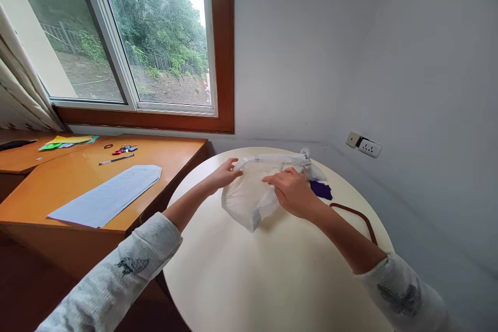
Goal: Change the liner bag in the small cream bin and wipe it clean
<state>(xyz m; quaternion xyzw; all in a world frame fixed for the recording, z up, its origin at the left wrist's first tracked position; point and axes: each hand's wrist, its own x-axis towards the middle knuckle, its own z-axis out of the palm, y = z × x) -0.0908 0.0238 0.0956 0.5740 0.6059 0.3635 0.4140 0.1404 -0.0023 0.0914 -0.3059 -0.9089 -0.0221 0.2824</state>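
A translucent white plastic bag [243, 202] lies spread and crumpled on the round cream table [249, 280]. At the bag's upper left edge is my left hand [222, 176], its thumb and fingers apart with a gap between the tips. My right hand [294, 193] rests over the bag's right part, fingers stretched toward the left; its thumb is mostly hidden. Beyond the right hand, the bag is bunched up. A dark purple cloth [321, 190] lies just right of the bag.
A brown strap or handle [360, 215] curves along the table's right side. On the wooden desk [177, 166] at left lie paper sheets [111, 194], a pen [115, 160], keys [126, 149] and coloured papers [68, 141]. Wall sockets [369, 147] are at right.
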